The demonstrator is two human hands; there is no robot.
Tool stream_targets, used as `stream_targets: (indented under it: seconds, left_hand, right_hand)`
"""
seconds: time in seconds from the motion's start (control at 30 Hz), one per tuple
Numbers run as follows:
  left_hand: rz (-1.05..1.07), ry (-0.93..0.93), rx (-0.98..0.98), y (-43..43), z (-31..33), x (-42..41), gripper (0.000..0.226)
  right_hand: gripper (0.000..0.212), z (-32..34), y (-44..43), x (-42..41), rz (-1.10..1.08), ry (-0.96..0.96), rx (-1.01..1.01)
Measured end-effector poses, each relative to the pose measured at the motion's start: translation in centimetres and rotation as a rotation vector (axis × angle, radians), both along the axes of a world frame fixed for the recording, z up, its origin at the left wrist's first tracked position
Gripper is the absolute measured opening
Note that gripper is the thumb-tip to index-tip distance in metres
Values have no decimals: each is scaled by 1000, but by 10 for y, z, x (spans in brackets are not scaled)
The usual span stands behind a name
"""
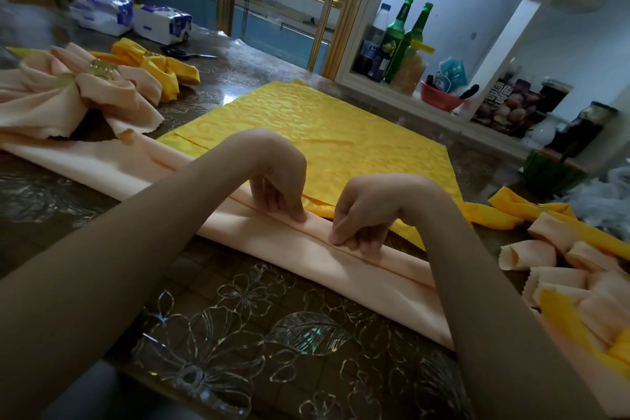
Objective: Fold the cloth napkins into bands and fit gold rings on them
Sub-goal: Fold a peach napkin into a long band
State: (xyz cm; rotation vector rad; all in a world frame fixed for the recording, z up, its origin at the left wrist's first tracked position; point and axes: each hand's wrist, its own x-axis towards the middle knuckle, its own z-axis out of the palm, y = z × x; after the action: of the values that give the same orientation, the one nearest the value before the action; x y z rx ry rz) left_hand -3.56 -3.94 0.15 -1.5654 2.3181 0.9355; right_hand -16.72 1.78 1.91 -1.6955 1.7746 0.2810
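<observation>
Pinching the centre seam of the peach napkin (306, 251), my left hand (278, 186) and right hand (363, 215) meet mid floral table (238, 317); yellow napkin (324, 133) lies flat toward its far edge, green bottles (395, 34) shelved beyond, I think.

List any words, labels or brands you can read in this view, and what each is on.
No text can be quoted reliably.
Tissue packs: blue print, blurred.
Green bottles: labels too small.
Blue packet: white characters, blurred.
Dark box: large pale characters, blurred.
Peach napkin, yellow napkin: no text.
</observation>
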Motion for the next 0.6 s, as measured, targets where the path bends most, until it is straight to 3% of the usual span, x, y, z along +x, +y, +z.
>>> stream_targets:
  seconds: [0.17,0.23,0.3,0.43,0.6]
  left_hand:
    - [-13,-80,-62,5,-2,-4,48]
    - [-65,-115,-185,12,0,-2,49]
    - [-85,-71,-304,22,-3,1,41]
    - [-26,169,-334,25,-22,24,23]
    - [-24,318,-430,28,-38,39,21]
  right_hand:
    - [10,-17,18,-9,-201,-217,-121]
    - [16,-22,25,-15,-261,-341,-210]
    - [20,-26,31,-19,-208,-255,-354]
    - [22,-42,47,-27,-55,26,-677]
    - [14,-55,58,-35,17,-89,-852]
